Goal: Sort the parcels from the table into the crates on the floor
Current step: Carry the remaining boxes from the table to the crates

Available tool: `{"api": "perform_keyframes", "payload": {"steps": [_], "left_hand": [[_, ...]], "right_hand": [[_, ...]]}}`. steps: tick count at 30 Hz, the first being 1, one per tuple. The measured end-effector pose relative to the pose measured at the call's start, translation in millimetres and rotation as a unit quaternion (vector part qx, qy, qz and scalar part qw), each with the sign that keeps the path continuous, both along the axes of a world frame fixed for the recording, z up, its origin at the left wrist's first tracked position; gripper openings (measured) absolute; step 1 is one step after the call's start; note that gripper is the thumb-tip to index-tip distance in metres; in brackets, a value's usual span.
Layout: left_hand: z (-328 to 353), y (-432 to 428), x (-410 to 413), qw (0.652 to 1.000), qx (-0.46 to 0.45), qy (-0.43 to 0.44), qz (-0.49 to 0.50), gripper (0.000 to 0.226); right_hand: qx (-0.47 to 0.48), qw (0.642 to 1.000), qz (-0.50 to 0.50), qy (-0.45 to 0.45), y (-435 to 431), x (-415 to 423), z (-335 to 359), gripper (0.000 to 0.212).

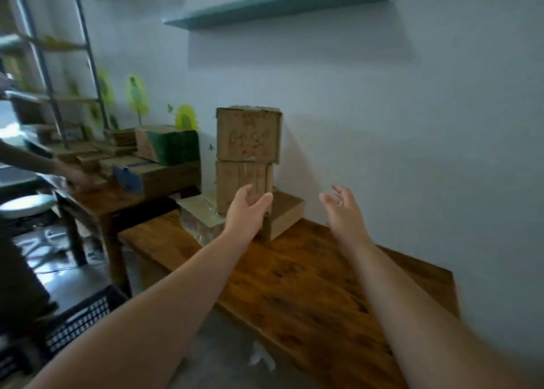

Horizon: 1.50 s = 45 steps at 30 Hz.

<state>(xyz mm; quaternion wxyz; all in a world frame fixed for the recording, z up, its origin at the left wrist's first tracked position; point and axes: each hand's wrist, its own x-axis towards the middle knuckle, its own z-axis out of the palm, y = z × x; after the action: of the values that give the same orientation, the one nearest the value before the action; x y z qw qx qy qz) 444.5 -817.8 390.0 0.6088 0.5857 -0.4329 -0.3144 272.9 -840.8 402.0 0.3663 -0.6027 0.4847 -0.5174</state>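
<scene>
Two open hands are held out over the table [309, 276], with nothing gripped in either. The left hand [247, 209] is seen with its fingers loosely spread in front of the lower part of the middle box [241, 179]; whether skin meets cardboard cannot be told. The right hand [343, 209] is raised level with it, palm inward, well apart from the stack. Between and just beyond the hands a stack of three cardboard parcels is found: a flat box [287, 215] at the bottom, the middle box on it, and a top box [248, 135] marked with red writing. The stack's long axis is upright, and it lies nearer the left hand, so the right hand is judged to have the longer way to close in. A plastic-wrapped parcel [200, 221] is set just beside the stack on its left. Lower left, on the floor, a black crate [79, 318] is partly shown, well apart from the stack. Further left, more parcels are piled on a second table [97, 197], where another person's hand [78, 178] is seen.
</scene>
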Motion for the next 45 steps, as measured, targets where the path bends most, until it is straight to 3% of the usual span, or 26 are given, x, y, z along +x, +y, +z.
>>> {"api": "perform_keyframes", "payload": {"steps": [6,16,28,31,34,38,45], "left_hand": [[6.1,-40.0,92.5,0.999,-0.015,-0.014,0.033,0.054],[6.4,-163.3,164.6,0.995,-0.038,-0.03,0.084,0.051],[15.1,-320.4,228.8,0.988,-0.005,-0.003,0.153,0.08],[18.0,-338.9,246.2,0.992,0.01,0.016,0.125,0.085],[21.2,-353.8,254.5,0.997,0.002,0.027,0.074,0.083],[21.3,-364.4,253.0,0.999,-0.022,0.018,0.016,0.047],[18.4,-363.0,272.8,0.993,-0.073,0.043,-0.086,0.033]], "right_hand": [[0.026,0.999,0.02,-0.006,-52.4,83.9,1.7,0.054],[0.018,1.0,-0.013,-0.005,-184.0,135.5,-5.2,0.055],[0.018,1.0,0.016,-0.012,-352.8,179.0,9.1,0.076],[0.027,0.999,0.043,-0.017,-367.3,188.7,7.0,0.084],[0.016,0.998,0.052,-0.027,-375.7,199.8,6.1,0.077],[-0.009,1.0,0.015,-0.001,-377.3,209.9,3.9,0.062],[-0.036,0.998,-0.042,0.013,-362.9,221.7,1.5,0.054]]}}
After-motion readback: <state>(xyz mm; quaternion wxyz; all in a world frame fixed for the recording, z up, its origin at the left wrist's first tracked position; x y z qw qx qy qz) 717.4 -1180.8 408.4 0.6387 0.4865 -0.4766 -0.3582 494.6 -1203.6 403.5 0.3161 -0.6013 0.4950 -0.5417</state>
